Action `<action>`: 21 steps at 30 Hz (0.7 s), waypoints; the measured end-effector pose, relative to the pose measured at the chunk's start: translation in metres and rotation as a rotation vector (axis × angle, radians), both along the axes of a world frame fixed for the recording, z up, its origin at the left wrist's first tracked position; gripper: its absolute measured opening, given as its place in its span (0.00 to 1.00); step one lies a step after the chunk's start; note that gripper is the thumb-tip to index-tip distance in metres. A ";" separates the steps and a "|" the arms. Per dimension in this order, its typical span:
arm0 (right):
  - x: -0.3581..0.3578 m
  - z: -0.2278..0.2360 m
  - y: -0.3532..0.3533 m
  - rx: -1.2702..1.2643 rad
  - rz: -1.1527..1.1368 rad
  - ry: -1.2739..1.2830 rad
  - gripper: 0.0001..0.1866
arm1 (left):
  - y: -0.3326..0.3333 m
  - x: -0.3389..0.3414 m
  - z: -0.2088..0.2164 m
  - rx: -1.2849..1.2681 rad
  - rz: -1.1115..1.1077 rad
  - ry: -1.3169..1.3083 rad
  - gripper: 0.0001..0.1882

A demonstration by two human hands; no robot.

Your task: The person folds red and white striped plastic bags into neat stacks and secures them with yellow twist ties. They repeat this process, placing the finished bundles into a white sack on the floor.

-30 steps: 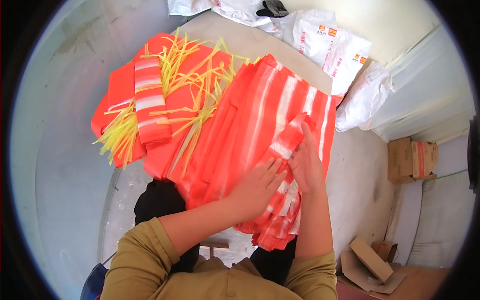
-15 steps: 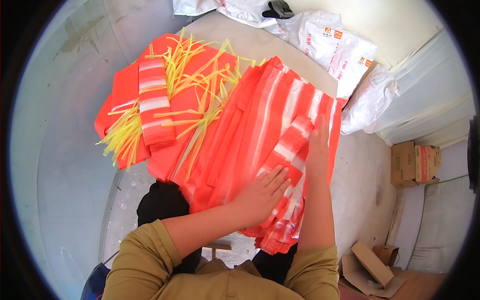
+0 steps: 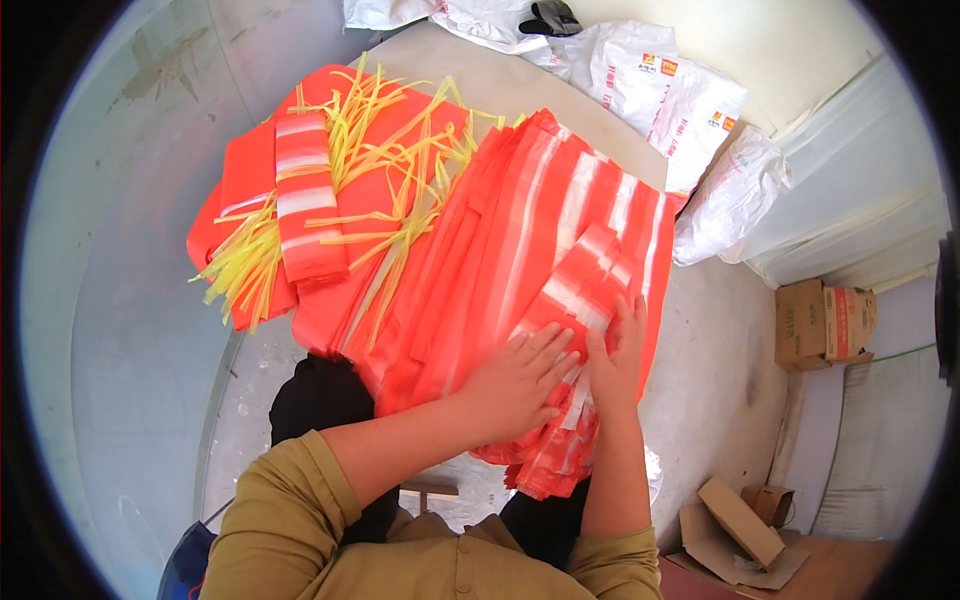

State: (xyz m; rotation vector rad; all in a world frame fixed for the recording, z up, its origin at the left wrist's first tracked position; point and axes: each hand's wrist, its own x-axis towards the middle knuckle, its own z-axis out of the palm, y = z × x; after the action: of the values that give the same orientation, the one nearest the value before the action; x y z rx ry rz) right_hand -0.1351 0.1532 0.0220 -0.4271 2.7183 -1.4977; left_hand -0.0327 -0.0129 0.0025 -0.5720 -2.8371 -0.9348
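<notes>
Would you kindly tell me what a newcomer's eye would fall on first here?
Probably the wide red and white striped, plastic-looking sheets in the centre, with the left hand and right hand at a narrow folded striped bundle on top. Next might come the bright yellow ribbon-like strips at upper left, splayed over plain red sheets.

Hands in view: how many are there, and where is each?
2: the left hand rests on the folded red-and-white strip; the right hand is at the strip's right edge. No other hand shows.
</notes>
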 end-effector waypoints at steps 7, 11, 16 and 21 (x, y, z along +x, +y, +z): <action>-0.002 0.003 -0.004 -0.121 -0.022 -0.117 0.46 | 0.004 0.000 0.004 -0.039 -0.076 -0.076 0.42; -0.012 -0.004 -0.004 0.030 0.013 0.050 0.51 | 0.014 0.001 0.001 -0.060 -0.130 -0.070 0.41; -0.005 0.011 -0.016 0.184 0.017 0.102 0.52 | 0.016 0.003 0.001 0.085 -0.303 0.002 0.30; -0.006 0.007 -0.017 0.183 0.006 0.121 0.52 | -0.011 -0.006 0.007 0.215 -0.139 0.146 0.13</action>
State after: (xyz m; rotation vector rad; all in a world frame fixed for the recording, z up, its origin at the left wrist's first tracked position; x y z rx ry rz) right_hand -0.1408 0.1363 0.0291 -0.5356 2.9099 -1.2451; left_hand -0.0385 -0.0243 0.0092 -0.7821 -2.5541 -1.1518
